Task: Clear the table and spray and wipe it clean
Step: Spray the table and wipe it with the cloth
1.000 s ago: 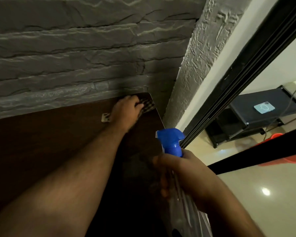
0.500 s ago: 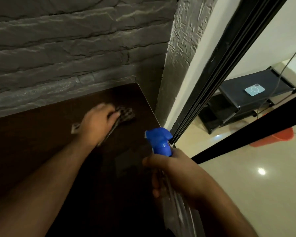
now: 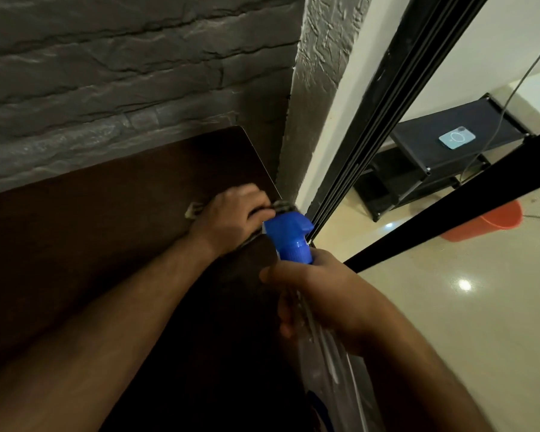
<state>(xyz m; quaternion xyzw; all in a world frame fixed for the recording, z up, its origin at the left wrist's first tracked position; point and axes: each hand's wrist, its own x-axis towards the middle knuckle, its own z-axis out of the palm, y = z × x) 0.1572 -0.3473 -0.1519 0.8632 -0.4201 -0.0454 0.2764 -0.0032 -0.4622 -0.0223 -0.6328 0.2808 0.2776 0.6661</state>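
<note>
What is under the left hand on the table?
A checked cloth lies under the left hand, pressed on the dark table near its right edge. Only its ends show on either side; the hand and the spray bottle cover the rest.

Cloth (image 3: 194,210) mostly hidden under left hand (image 3: 234,216); only a corner and a blurred bit show at the table's (image 3: 106,244) right edge. Spray bottle (image 3: 321,363) cut off by bottom edge (clear body, contents unreadable), neck covered by right hand (image 3: 321,291).
</note>
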